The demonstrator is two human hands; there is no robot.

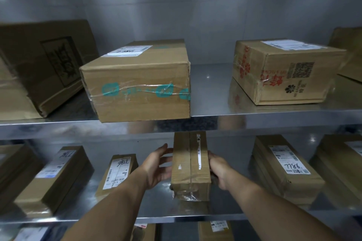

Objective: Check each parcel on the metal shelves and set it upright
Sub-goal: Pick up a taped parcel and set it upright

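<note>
Grip: the right hand (219,170) clasps the right side of the narrow parcel (191,164), fingers curled round its lower edge.
Other hand: the left hand (157,165) has straight, spread fingers and its palm faces the parcel's left side; whether the fingertips touch cannot be told.
Parcel: plain brown cardboard, long and slim, with a taped seam down its top, a thin white label strip and crinkled clear tape at the near end. It lies front to back on the middle shelf (137,207).
Room: bare steel shows on both sides of it; the upper shelf (254,117) has its front lip close over the far end.
Neighbours: a labelled flat parcel (117,172) lies left, near the forearm; a stacked long parcel (284,168) lies right, well apart.
Above: a large box with teal tape (141,84) overhangs the upper shelf's edge; a red-printed box (284,72) sits askew.
Surfaces: smooth, reflective metal.
</note>
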